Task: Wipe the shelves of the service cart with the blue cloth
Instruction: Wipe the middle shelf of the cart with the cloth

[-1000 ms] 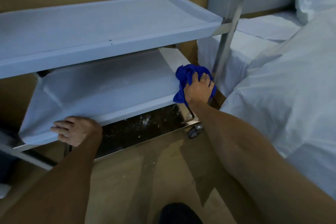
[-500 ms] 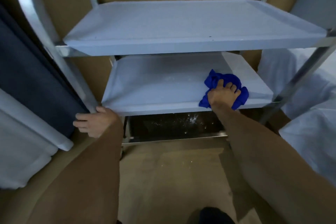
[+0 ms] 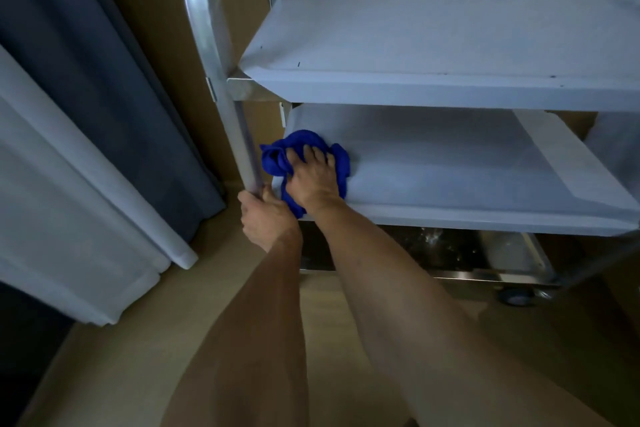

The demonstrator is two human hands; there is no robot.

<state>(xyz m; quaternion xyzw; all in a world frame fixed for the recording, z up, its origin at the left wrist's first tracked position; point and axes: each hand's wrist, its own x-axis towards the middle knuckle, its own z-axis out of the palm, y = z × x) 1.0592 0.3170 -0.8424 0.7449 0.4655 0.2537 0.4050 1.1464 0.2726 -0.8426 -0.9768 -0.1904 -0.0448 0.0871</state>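
Observation:
The service cart has a pale top shelf (image 3: 450,45), a pale middle shelf (image 3: 467,177) and a dark bottom shelf (image 3: 450,246) speckled with white bits. The crumpled blue cloth (image 3: 277,156) lies at the middle shelf's left end. My right hand (image 3: 311,177) presses down on it with fingers spread over the cloth. My left hand (image 3: 265,218) grips the cart's left metal post (image 3: 242,135) near the front left corner of the middle shelf.
A dark blue curtain (image 3: 104,80) and a white sheer curtain (image 3: 52,184) hang to the left of the cart. A caster wheel (image 3: 519,296) shows at the cart's lower right. Tan floor (image 3: 138,340) lies in front, and a tan wall behind.
My right hand has swept the blue cloth from the right end of the middle shelf to its left end. My left hand now grips the post. The view has shifted left.

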